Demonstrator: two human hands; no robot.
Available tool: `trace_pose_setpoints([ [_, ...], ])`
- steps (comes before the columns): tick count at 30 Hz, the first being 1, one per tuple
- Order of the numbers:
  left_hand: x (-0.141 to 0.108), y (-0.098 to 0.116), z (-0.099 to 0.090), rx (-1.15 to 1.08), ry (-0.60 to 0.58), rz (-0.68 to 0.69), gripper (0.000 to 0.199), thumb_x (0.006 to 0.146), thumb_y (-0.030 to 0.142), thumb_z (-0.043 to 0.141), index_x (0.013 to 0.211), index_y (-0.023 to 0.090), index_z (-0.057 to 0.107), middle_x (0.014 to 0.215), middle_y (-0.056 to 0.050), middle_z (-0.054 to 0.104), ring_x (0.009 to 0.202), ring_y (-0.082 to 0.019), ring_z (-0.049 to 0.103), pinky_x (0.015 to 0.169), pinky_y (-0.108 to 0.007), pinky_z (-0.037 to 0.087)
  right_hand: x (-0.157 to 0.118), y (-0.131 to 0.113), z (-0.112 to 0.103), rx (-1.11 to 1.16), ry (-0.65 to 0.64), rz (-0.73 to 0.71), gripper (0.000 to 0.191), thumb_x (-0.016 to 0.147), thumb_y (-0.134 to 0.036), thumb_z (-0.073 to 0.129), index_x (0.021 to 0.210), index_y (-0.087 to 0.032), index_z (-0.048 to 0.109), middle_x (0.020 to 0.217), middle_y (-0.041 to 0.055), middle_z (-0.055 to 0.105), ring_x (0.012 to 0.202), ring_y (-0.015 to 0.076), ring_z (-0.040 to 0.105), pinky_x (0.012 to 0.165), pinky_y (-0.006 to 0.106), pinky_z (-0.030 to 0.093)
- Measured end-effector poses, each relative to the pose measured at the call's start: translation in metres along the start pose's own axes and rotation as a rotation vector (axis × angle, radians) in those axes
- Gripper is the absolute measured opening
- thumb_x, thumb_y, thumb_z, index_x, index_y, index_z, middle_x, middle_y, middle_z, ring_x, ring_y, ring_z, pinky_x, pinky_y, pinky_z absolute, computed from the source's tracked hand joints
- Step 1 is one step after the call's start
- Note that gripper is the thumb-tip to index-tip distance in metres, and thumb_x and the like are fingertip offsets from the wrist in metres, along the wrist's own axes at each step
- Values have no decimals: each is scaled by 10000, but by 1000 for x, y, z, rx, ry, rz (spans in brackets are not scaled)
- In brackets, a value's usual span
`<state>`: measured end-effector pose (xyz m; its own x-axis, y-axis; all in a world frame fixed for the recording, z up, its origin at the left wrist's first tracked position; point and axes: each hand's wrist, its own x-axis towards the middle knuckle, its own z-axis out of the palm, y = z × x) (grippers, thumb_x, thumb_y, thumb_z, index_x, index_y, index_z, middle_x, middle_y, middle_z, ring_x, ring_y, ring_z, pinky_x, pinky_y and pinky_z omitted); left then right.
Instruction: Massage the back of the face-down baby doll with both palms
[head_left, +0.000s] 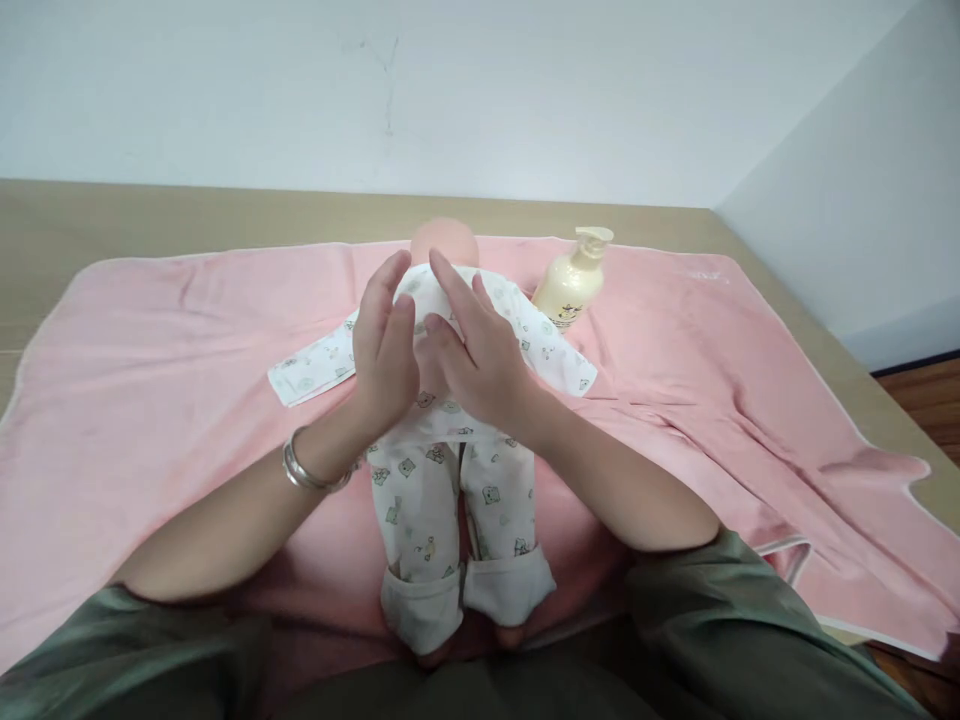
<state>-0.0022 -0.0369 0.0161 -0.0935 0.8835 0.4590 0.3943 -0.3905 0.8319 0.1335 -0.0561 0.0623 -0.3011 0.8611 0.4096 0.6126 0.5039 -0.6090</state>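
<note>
The doll (450,470) lies on its back in the middle of the pink towel (150,400). Its head points away from the person and its feet point back toward the person, so its long body runs straight from near to far. It wears a white shirt (551,350) with little pictures and pants (420,500) to match. Both hands rest on the doll's chest, side by side and almost touching. The left hand (384,345) lies on the left half of the chest, and the right hand (480,350) lies on the right half. Both hands are flat with fingers stretched out toward the doll's head, pressing on the shirt and not gripping anything. Neither hand is nearer than the other. One shirt sleeve sticks out to the left of the doll. A bottle (574,280) with a pump top stands on the towel just right of the doll's head.
</note>
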Motion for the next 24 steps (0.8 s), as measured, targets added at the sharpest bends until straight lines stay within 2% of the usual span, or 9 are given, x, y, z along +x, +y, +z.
trace_pose_setpoints([
  [2, 16, -19, 3, -4, 38, -84, 368, 1063, 271, 424, 1376, 285, 617, 1526, -49, 614, 1454, -265, 558, 1268, -467, 461, 6, 24, 15, 106, -17, 137, 507, 1061, -230, 354, 1520, -199, 568, 1510, -14, 658, 1458, 166, 586, 1397, 432, 286],
  [4, 28, -39, 7, 35, 16, -161, 345, 995, 242, 488, 1286, 242, 673, 1419, -81, 696, 1362, -285, 626, 1230, -493, 494, 9, 37, 26, 141, -6, 155, 482, 1034, -208, 382, 1425, -221, 663, 1439, -20, 709, 1396, 176, 639, 1355, 431, 380],
  [6, 33, -53, 11, 86, -19, -145, 350, 958, 226, 486, 1236, 211, 697, 1361, -103, 730, 1309, -285, 654, 1208, -494, 507, 12, 45, 29, 106, -22, 85, 506, 1015, -174, 376, 1425, -219, 668, 1482, -15, 680, 1456, 180, 588, 1353, 439, 376],
  [9, 32, -62, 15, 150, -38, -43, 363, 941, 244, 472, 1211, 186, 707, 1331, -120, 744, 1278, -286, 663, 1199, -491, 501, 21, 58, 25, -20, -133, 1, 532, 1012, -160, 374, 1479, -193, 625, 1608, 12, 565, 1585, 183, 428, 1397, 472, 247],
  [14, 28, -65, 16, 163, -46, 14, 371, 932, 272, 492, 1234, 199, 695, 1381, -112, 723, 1323, -277, 641, 1220, -462, 482, 38, 81, 19, -221, -209, 92, 567, 1041, -246, 441, 1596, -136, 479, 1749, 100, 330, 1671, 276, 232, 1387, 598, 134],
  [16, 28, -67, 16, 162, -49, 20, 371, 931, 266, 495, 1236, 200, 694, 1387, -112, 718, 1332, -276, 635, 1228, -456, 475, 35, 74, 22, -293, -184, 176, 594, 1058, -252, 419, 1628, -86, 415, 1759, 165, 283, 1671, 321, 217, 1373, 631, 139],
  [19, 27, -68, 16, 166, -31, 8, 355, 924, 243, 499, 1221, 222, 692, 1367, -93, 726, 1318, -266, 642, 1222, -445, 479, 17, 48, 31, -386, -158, 232, 617, 1072, -271, 411, 1649, -56, 370, 1750, 232, 270, 1660, 396, 215, 1348, 671, 180],
  [22, 26, -69, 17, 166, -14, 3, 359, 919, 214, 488, 1212, 228, 693, 1348, -79, 735, 1295, -258, 654, 1204, -434, 492, -2, 25, 38, -449, -171, 115, 598, 1065, -251, 432, 1632, -62, 412, 1753, 221, 272, 1661, 421, 191, 1359, 648, 182],
  [24, 26, -70, 17, 169, -9, 7, 375, 913, 193, 473, 1212, 225, 696, 1344, -77, 739, 1283, -252, 662, 1190, -423, 503, -3, 23, 38, -457, -201, 30, 567, 1063, -215, 399, 1608, -71, 457, 1752, 180, 305, 1669, 384, 187, 1381, 614, 144],
])
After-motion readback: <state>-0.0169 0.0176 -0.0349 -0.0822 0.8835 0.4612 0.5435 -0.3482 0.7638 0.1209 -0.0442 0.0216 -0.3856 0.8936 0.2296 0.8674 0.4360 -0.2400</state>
